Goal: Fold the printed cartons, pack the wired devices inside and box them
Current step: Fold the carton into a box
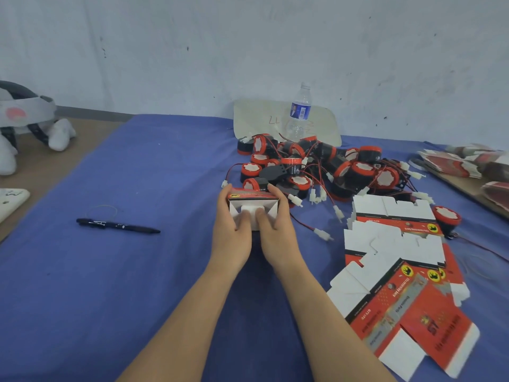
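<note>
I see both hands in the middle of the bench [110, 285], which is covered with a blue cloth. The left hand [232, 227] and the right hand [276, 224] hold together one small carton [253, 195], red and black on top, with its open white end turned toward me. Each hand has its fingers curled round one side of the carton, and both thumbs press on the white flap in the open end. The carton is just in front of the pile of wired devices [316, 166], which are round black bodies with red rims, and their red and black wires end in white plugs. I cannot tell whether the carton rests on the cloth or is lifted a little. To the right of the hands lie the flat cartons [407, 304], not folded, overlapping each other, some with the white inner side up. One single device [446, 218] stands beside them, apart from the pile. At the far right edge there is another stack of printed sheets [465, 164], blurred. Behind the pile stands a clear water bottle [299, 111], upright, in front of a pale board [256, 119] that leans on the wall. To the left of the hands, well apart, a black pen [118, 226] lies on the cloth, and a thin loop [102, 209] lies near it. At the left edge I see a white and grey headset [24, 111].
</note>
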Demonstrator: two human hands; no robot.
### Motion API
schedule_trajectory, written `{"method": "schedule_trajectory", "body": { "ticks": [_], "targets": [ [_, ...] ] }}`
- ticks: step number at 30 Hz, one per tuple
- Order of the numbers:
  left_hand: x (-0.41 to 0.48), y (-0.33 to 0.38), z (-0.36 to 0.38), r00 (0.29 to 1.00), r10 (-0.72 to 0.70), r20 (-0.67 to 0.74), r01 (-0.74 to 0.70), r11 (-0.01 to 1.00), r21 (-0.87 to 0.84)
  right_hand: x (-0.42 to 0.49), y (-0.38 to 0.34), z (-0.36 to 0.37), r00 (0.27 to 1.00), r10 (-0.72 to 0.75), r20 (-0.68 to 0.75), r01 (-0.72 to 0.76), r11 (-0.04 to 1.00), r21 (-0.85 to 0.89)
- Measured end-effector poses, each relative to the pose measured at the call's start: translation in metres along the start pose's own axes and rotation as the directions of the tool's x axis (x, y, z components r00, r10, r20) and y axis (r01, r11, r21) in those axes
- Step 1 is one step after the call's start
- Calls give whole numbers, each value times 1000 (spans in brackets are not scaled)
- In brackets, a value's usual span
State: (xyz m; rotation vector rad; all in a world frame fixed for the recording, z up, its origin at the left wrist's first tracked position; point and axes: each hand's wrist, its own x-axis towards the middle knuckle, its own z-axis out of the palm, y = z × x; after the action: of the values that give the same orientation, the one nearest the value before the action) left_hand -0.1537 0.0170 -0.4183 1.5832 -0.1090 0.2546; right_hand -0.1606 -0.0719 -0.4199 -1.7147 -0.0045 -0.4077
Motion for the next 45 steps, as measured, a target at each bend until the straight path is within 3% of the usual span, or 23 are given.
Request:
{"method": "schedule_trajectory", "body": {
  "ticks": [6, 11, 18, 21, 23, 26, 29, 31, 33, 35, 37, 39, 41, 43, 45],
  "targets": [
    [-2, 5, 1, 997, 58, -42, -60, 997, -43, -2, -2, 2, 1000, -22, -16, 23, 999, 48],
    [0, 11, -7, 999, -32, 6, 32, 981, -191, -2, -10, -5, 995, -5, 101, -11, 987, 160],
    [2, 23, -8, 991, -131, -2, 128, 973, -193, -8, -30, -10, 975, -79, 210, 23, 967, 253],
    [3, 26, -10, 982, -187, -42, 169, 947, -272, -9, -36, -7, 970, -208, 123, 175, 957, 232],
    [6, 24, -13, 965, -252, -68, 209, 902, -378, -9, -36, -5, 976, -217, 16, 205, 940, 272],
    [6, 22, -11, 947, -307, 96, 321, 880, -350, -9, -38, -1, 991, -128, -48, 136, 953, 271],
    [-2, 20, -5, 880, -353, 318, 450, 835, -316, -10, -36, 1, 991, -120, -55, 129, 974, 186],
    [-4, 23, -5, 879, -358, 316, 435, 873, -222, -10, -36, -1, 984, -170, -60, 174, 982, 74],
    [-3, 25, -6, 922, -335, 195, 352, 934, -61, -8, -33, -4, 961, -277, -25, 270, 951, -148],
    [2, 26, -12, 974, -222, -49, 223, 975, -2, -8, -30, -5, 935, -341, 101, 352, 852, -388],
    [8, 26, -22, 974, -114, -194, 85, 985, -147, -10, -25, 0, 921, -280, 272, 386, 751, -535],
    [12, 26, -28, 984, -59, -170, 26, 982, -186, -12, -18, 9, 875, -222, 429, 469, 607, -642],
    [13, 21, -28, 998, -26, -63, 24, 999, -29, -13, -17, 17, 811, -260, 524, 582, 453, -676],
    [13, 15, -26, 1000, -28, -2, 28, 994, 104, -15, -19, 19, 797, -287, 532, 598, 503, -624],
    [14, 12, -27, 999, -19, -32, 22, 993, 115, -18, -23, 18, 829, -280, 485, 533, 658, -531]
  ]
}}
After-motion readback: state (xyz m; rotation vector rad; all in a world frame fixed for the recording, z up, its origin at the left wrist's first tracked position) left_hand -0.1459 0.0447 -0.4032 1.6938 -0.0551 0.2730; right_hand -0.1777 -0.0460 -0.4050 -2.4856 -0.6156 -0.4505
